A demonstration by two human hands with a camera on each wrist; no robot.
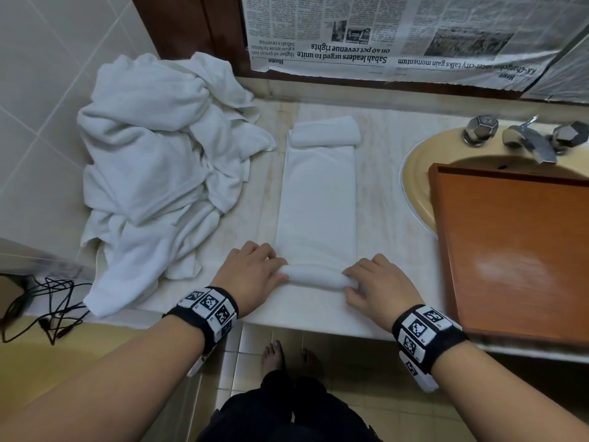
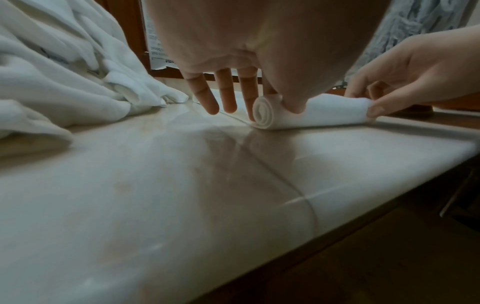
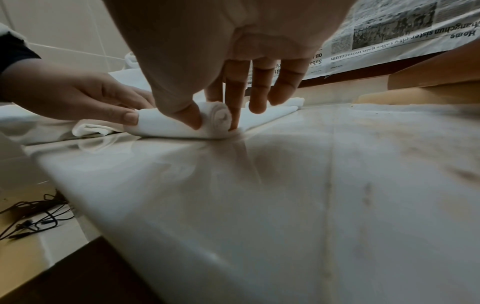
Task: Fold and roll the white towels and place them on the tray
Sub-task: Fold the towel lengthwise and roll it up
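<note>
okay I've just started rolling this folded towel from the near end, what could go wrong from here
1. The roll may go crooked: the left hand and right hand grip only its ends, so one side could run ahead.
2. It is headed toward the finished rolled towel at the strip's far end and could bump it.
3. The heap of loose towels lies close on the left; an edge might get caught in the roll.

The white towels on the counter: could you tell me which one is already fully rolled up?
The small rolled towel at the counter's far end, beyond the folded strip. Both hands are only beginning to roll that strip's near end, and the pile on the left is loose and crumpled.
</note>
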